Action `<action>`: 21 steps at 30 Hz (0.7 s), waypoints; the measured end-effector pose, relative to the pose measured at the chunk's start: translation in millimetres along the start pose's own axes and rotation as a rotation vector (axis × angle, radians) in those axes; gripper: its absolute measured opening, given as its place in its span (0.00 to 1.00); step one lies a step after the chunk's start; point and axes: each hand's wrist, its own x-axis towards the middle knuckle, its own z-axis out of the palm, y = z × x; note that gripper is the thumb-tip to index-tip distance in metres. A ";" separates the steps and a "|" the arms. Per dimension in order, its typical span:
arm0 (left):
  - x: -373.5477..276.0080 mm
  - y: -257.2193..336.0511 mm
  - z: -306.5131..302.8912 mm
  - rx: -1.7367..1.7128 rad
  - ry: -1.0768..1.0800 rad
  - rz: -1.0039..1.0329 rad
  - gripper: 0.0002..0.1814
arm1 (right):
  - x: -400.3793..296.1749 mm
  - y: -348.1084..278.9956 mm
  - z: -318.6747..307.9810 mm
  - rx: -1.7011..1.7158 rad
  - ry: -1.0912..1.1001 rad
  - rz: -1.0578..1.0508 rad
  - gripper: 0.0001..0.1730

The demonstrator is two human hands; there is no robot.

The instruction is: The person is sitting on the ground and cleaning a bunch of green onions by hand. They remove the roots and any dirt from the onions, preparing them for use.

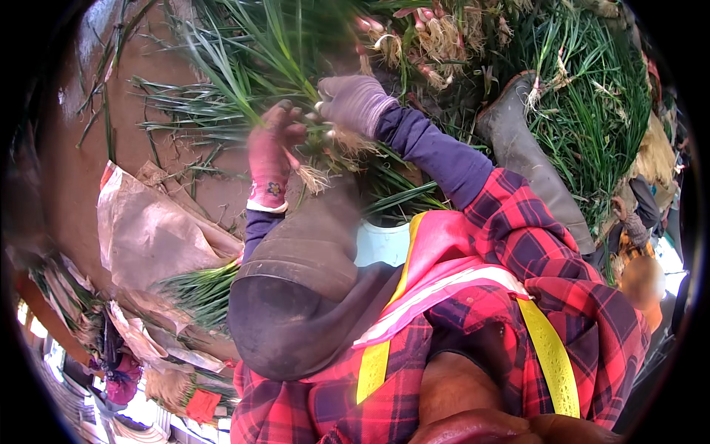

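My left hand [277, 141], in a pink knitted glove with a flower on its cuff, grips a young garlic or onion plant. That plant's pinkish stem and pale roots [312, 176] hang below the palm, and leaves rise above the fingers. Close beside it, my right hand [352, 105], in a dusty purplish glove, is closed around a bunch of similar plants. White bulb ends and tangled roots [349, 141] stick out under it; long green leaves [294, 61] fan upward, partly blurred. My fingers are partly hidden by the gloves and leaves.
Loose green plants [183, 105] lie on the brown floor [72, 177]. More, with reddish bulbs [438, 39], are heaped ahead. A large green pile [593, 122] is beyond my right boot [538, 155]. A pale sack [161, 227] lies left of my bent knee [277, 327]. Another person [635, 244] is at right.
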 end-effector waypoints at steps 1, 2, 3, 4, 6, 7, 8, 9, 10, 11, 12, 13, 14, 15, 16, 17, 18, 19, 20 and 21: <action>-2.3 5.2 1.8 0.062 0.053 0.079 0.17 | 0.4 -0.7 0.1 -0.021 -0.016 -0.028 0.16; -5.7 12.7 4.5 0.125 0.106 0.159 0.16 | 1.7 -7.1 3.0 -0.088 -0.130 -0.037 0.16; -9.2 21.6 12.8 -0.009 0.220 0.233 0.14 | 1.8 -17.4 2.2 -0.158 -0.237 -0.035 0.17; -3.8 22.6 1.9 0.036 0.252 0.313 0.14 | 0.8 -22.3 2.1 -0.228 -0.353 -0.035 0.17; 5.9 31.0 -14.4 -0.042 0.235 0.361 0.14 | -4.6 -16.8 -3.0 -0.169 -0.378 0.014 0.18; 3.5 41.5 -20.4 -0.161 0.211 0.340 0.14 | -3.1 -17.9 -3.3 -0.139 -0.397 0.013 0.19; 2.4 47.0 -23.3 -0.279 0.186 0.319 0.14 | -2.3 -0.7 -0.9 -0.057 -0.213 -0.023 0.20; 1.3 45.1 -26.7 -0.259 0.173 0.295 0.14 | 2.5 18.0 3.0 0.011 -0.031 0.024 0.20; 0.9 39.9 -28.2 -0.237 0.155 0.267 0.14 | 4.0 26.3 -7.8 0.040 0.160 0.087 0.19; 0.2 36.0 -28.2 -0.216 0.139 0.239 0.14 | 13.0 29.9 -20.2 0.106 0.153 0.340 0.20; 6.5 33.9 -14.9 -0.344 0.092 0.043 0.14 | 18.5 42.3 -28.7 0.083 0.178 0.484 0.18; -1.1 32.0 -4.6 -0.264 0.060 0.024 0.15 | 35.6 60.3 -23.2 -0.067 0.128 0.418 0.19; -1.7 30.0 6.0 -0.220 0.021 -0.055 0.15 | 53.2 89.1 -11.1 -0.219 0.086 0.367 0.20; -2.3 27.8 8.2 -0.176 0.005 -0.129 0.15 | 60.3 89.8 -10.9 -0.282 0.025 0.280 0.20; 0.2 23.1 8.2 -0.133 -0.027 -0.118 0.16 | 66.7 91.8 -12.9 -0.347 -0.026 0.191 0.21; 5.2 16.5 8.0 -0.089 -0.060 -0.106 0.17 | 71.8 94.8 -16.3 -0.410 -0.069 0.103 0.21; 6.1 14.4 0.3 -0.050 -0.054 -0.086 0.18 | 60.6 57.3 -35.0 -0.460 -0.099 -0.106 0.20; 5.9 13.4 -0.6 -0.053 -0.095 -0.059 0.18 | 49.7 40.1 -44.9 -0.509 -0.123 -0.297 0.18; 4.6 11.5 0.8 -0.052 -0.148 -0.046 0.19 | 42.1 50.1 -23.5 -0.097 0.117 -0.379 0.08; 3.7 8.8 -1.1 -0.054 -0.195 -0.032 0.19 | 37.1 17.6 -25.7 0.542 -0.157 0.275 0.06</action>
